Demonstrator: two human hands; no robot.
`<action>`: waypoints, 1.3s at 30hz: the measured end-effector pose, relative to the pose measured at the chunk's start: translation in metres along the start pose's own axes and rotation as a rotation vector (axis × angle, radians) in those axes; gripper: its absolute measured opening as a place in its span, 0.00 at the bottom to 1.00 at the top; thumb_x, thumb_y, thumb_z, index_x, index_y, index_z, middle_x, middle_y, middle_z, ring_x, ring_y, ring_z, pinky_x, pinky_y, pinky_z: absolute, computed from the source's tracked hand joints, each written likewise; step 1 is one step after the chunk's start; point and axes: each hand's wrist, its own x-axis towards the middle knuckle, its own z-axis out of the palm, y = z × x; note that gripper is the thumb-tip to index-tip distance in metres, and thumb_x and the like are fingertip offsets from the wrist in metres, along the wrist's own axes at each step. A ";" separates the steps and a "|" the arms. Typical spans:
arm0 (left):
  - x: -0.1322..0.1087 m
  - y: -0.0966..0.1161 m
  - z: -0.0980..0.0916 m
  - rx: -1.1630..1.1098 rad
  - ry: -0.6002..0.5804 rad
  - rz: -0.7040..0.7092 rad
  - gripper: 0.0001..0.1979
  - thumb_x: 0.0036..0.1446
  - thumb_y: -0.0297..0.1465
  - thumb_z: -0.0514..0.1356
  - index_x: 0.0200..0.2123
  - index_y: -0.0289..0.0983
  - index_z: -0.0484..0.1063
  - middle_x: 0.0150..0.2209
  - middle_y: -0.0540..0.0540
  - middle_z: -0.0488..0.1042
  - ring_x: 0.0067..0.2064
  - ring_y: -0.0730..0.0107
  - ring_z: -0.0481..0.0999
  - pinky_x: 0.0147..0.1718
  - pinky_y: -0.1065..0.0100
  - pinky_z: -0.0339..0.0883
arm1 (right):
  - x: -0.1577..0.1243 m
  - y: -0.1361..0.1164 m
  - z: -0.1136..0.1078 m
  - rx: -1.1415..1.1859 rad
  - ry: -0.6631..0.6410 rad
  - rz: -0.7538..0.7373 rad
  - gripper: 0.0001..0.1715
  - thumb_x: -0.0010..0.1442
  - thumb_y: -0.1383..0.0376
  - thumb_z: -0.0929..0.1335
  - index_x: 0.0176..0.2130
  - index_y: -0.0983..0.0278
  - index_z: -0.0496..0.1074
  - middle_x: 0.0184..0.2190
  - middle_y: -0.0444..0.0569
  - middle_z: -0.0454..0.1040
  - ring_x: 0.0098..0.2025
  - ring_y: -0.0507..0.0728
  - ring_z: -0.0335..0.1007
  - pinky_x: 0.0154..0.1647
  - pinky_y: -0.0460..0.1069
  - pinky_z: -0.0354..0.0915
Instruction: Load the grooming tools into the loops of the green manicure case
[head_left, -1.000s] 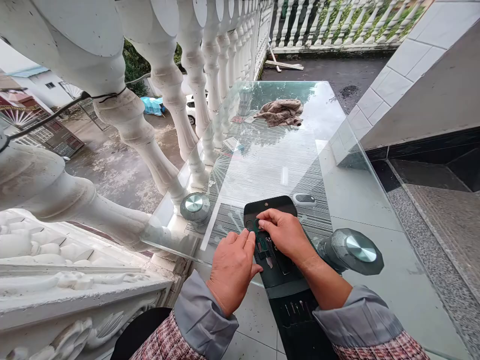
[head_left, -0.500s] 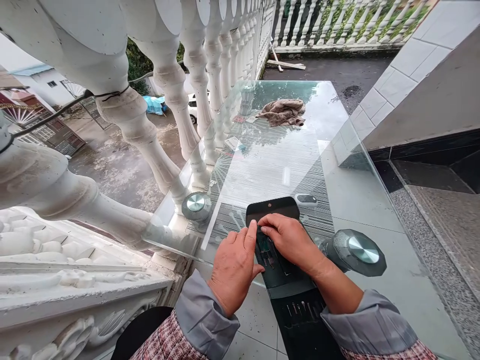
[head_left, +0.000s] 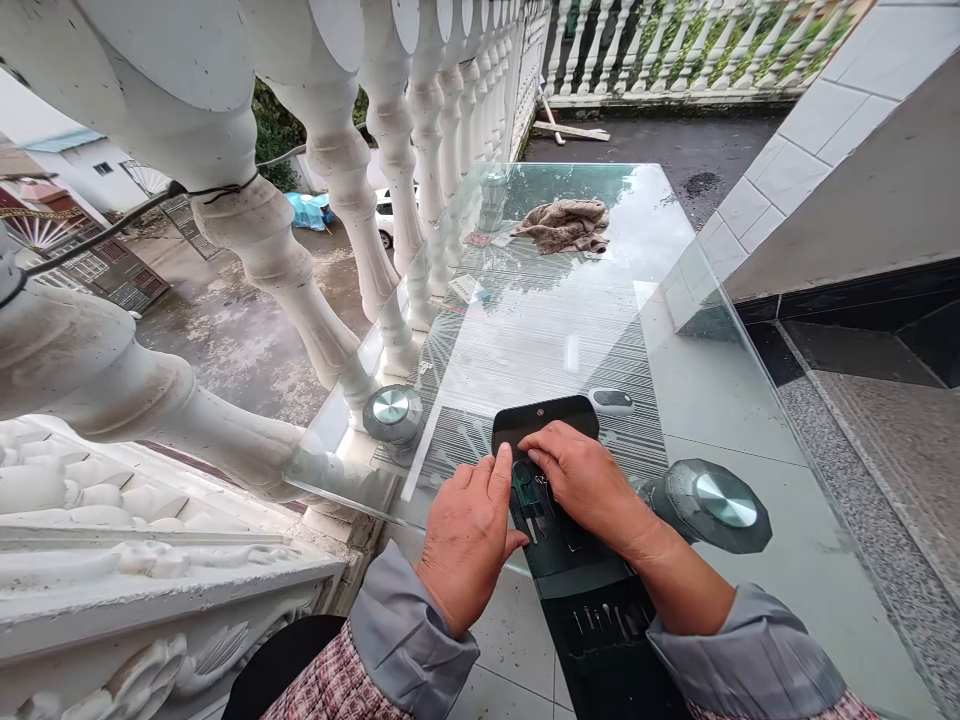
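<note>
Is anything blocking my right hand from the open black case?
Nothing visible: your right hand is over the open black case, and your left hand is at its left edge, not between them.

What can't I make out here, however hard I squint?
All in the head view:
Whether the right hand pinches anything: its own fingers cover the spot.
The near end of the black case: cut off by the bottom edge.
Any print on the small white box: too small to read.
Whether anything lies under the brown cloth: its folds hide it.
</note>
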 end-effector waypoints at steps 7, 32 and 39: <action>-0.001 0.000 0.003 0.009 0.015 0.015 0.51 0.37 0.36 0.74 0.60 0.29 0.50 0.44 0.41 0.71 0.41 0.58 0.70 0.39 0.59 0.69 | -0.005 -0.008 -0.003 -0.148 -0.062 -0.050 0.17 0.61 0.70 0.59 0.34 0.61 0.74 0.32 0.48 0.70 0.36 0.55 0.63 0.39 0.50 0.60; -0.002 -0.001 0.004 -0.031 -0.005 0.022 0.52 0.41 0.31 0.73 0.63 0.33 0.45 0.44 0.45 0.73 0.38 0.61 0.68 0.37 0.63 0.69 | -0.005 -0.006 -0.023 0.302 0.365 -0.008 0.12 0.62 0.65 0.60 0.40 0.61 0.71 0.38 0.48 0.73 0.43 0.56 0.68 0.47 0.54 0.63; -0.002 0.004 -0.003 -0.057 0.151 0.097 0.42 0.47 0.30 0.70 0.60 0.31 0.51 0.52 0.40 0.69 0.43 0.60 0.70 0.42 0.62 0.69 | -0.016 -0.010 -0.040 0.467 0.492 0.183 0.15 0.60 0.59 0.63 0.46 0.60 0.70 0.39 0.48 0.73 0.39 0.55 0.69 0.42 0.54 0.66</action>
